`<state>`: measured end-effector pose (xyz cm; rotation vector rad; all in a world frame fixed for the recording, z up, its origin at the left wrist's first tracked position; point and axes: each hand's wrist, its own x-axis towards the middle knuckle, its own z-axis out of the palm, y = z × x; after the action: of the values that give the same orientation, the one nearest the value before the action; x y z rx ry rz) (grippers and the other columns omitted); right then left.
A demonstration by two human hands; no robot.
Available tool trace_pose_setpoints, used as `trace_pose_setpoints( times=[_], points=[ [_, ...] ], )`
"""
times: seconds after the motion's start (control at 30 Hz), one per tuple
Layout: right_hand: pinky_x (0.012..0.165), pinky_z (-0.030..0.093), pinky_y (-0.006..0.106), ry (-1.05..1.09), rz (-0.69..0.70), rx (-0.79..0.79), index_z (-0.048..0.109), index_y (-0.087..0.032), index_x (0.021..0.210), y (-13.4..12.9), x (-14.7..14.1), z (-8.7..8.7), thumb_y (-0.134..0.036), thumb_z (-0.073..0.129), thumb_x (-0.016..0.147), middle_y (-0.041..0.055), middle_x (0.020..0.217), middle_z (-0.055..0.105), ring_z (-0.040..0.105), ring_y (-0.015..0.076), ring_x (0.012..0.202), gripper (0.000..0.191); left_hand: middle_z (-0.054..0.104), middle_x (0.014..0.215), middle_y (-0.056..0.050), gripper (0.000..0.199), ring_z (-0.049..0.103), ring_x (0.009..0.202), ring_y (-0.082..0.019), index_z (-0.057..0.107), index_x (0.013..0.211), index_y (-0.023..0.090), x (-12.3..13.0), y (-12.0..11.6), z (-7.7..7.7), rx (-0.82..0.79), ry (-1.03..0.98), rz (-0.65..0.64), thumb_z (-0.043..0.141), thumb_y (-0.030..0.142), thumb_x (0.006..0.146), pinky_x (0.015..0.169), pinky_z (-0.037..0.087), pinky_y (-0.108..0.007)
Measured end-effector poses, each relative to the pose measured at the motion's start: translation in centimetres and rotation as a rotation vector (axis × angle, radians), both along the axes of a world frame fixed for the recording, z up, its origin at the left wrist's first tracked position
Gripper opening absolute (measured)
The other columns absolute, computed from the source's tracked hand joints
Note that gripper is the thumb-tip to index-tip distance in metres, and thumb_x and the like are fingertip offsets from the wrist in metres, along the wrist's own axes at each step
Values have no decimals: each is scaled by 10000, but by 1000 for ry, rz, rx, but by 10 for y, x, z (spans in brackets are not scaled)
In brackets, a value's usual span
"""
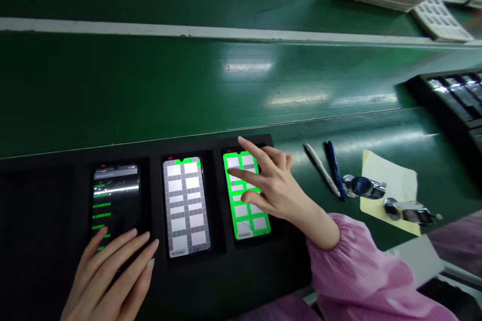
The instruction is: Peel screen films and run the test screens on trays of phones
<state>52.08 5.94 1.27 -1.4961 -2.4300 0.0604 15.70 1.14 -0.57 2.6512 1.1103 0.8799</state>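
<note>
Right grip (273,185) wide and holding nothing, fingers splayed above the rightmost smartphone (243,218), one fingertip reaching past its top edge; contact with the glass impossible to tell. Directly beneath that grip, smartphone lying flat, face up, in a recess of the black tray (155,200), green grid lit on its screen. Left of the right grip, in the next recess, middle smartphone (186,205), showing pale blocks on a grey grid. Farther left, under the left grip (111,278), leftmost smartphone (116,198), dark screen with green lines; fingers loosely side by side over its lower part, closed around nothing, contact unclear.

Judging by looks, probably light enough for one hand, stiff throughout, slippery on the glass, fragile at screen and corners if dropped. For lifting, best taken by the long side edges, with apparently a little room beside them; better not pressed hard mid-screen. For touching only, a light fingertip, no pinch. Right of the right grip, on the green bench (376,130), white pen (322,169) and blue pen (334,169).
</note>
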Motion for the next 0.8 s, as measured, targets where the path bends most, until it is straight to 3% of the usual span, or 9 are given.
trace_pose_setpoints(
  times=[0.17, 0.4, 0.6, 0.8],
  points=[
    [896, 322, 488, 44, -63, -27, 786, -311, 1226, -6, 21, 0, -651, 248, 1091, 120, 1679, 353, 439, 363, 1261, 651, 772, 1178, -61, 411, 716, 1154, -221, 743, 1247, 197, -2, -2, -2, 13, 0, 13, 764, 35, 869, 1246, 464, -494],
    [973, 339, 566, 21, -175, -87, 772, -314, 1283, -21, 44, 1, -650, 190, 1086, 96, 1714, 276, 425, 396, 1293, 700, 769, 1207, -57, 524, 713, 1168, -236, 718, 1314, 220, -7, -3, -3, -17, -12, -1, 773, 3, 840, 1262, 451, -501],
    [960, 349, 503, -16, -74, -52, 766, -283, 1298, -42, 38, 3, -646, 271, 1080, 112, 1693, 315, 467, 356, 1242, 652, 770, 1179, -82, 441, 707, 1170, -232, 743, 1243, 159, -4, 2, -1, 3, -7, -29, 774, -7, 835, 1266, 443, -485],
    [915, 374, 489, -18, -90, -48, 767, -297, 1289, -43, 22, 7, -635, 247, 1091, 118, 1679, 348, 490, 349, 1222, 652, 769, 1184, -92, 441, 708, 1169, -238, 744, 1232, 138, -2, 1, 3, 16, -31, -45, 782, -21, 822, 1248, 457, -498]
  ],
)
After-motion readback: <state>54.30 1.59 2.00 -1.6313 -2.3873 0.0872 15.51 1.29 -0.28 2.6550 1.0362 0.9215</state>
